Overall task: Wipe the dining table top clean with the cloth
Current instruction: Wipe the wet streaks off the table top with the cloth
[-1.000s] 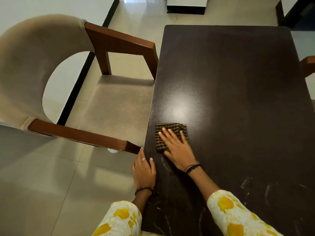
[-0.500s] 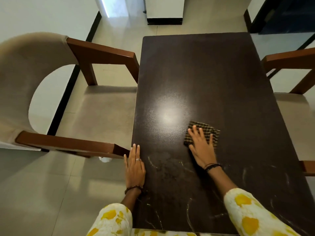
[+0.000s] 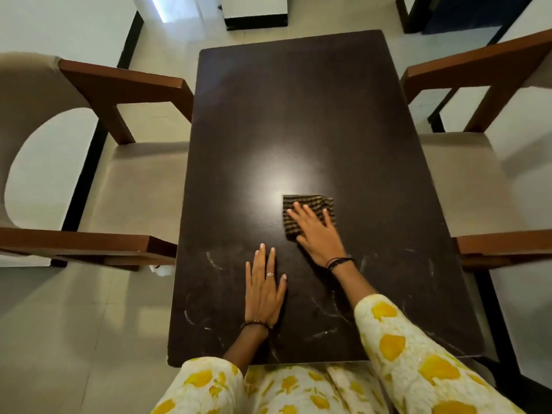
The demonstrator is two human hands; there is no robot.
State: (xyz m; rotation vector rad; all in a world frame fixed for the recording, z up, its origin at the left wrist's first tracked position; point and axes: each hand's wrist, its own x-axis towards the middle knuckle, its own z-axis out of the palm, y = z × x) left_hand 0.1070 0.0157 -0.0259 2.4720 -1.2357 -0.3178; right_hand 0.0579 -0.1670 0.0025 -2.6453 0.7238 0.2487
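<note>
The checked cloth, folded into a small dark pad, is lying flat on the dark bench near its middle, and the right hand is pressing down on it with fingers spread, palm covering the cloth's near corner. It is not pinching the fabric; it is bearing on it from above. The left hand is resting flat on the bare bench nearer the person and to the left of the right hand, fingers straight and slightly parted, holding nothing, apparently bracing the body.

Judging by the surface, the job is looking only partly done. Pale curved smears are showing just left of the left hand, more streaks are lying nearer the person between the two forearms, and faint marks are sitting to the right of the right wrist toward the bench edge. Beyond the right hand, the far half of the top is appearing even and dull-glossy, with one bright reflection just left of the cloth; whether that half is clean cannot be told. The near strip around both hands is seeming to be what is left.

No brand, label or readable writing is showing anywhere. Armchairs are standing on either side of the bench.
</note>
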